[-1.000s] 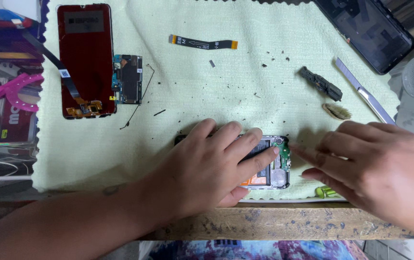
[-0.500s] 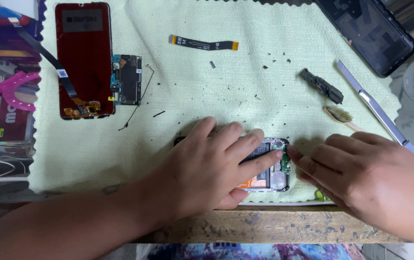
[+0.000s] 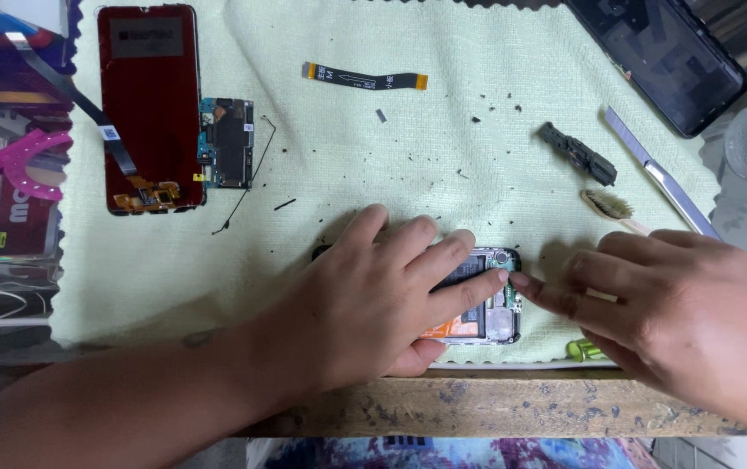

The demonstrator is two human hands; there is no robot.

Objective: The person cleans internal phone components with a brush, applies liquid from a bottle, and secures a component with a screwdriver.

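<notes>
An opened phone body [image 3: 488, 300] lies near the front edge of a pale green cloth [image 3: 408, 156], its circuit parts and orange battery label showing. My left hand [image 3: 373, 300] lies flat over most of it, fingers spread and pressing down. My right hand [image 3: 677, 313] comes in from the right, its fingertips touching the phone's right end beside my left fingertips. A small yellow-green object [image 3: 584, 351] shows under my right hand; whether the hand holds it is unclear.
A red phone screen [image 3: 149, 104] with a ribbon cable and a small circuit board [image 3: 226, 142] lie at the back left. A flex cable [image 3: 365, 80], a black part [image 3: 576, 152], a brush [image 3: 610, 207], a metal pry tool [image 3: 656, 181] and a dark phone [image 3: 662, 54] lie further back. A wooden table edge [image 3: 512, 404] runs along the front.
My right hand has moved left, from beside the phone body to touching its right end. My left hand has stayed pressed on the phone.
</notes>
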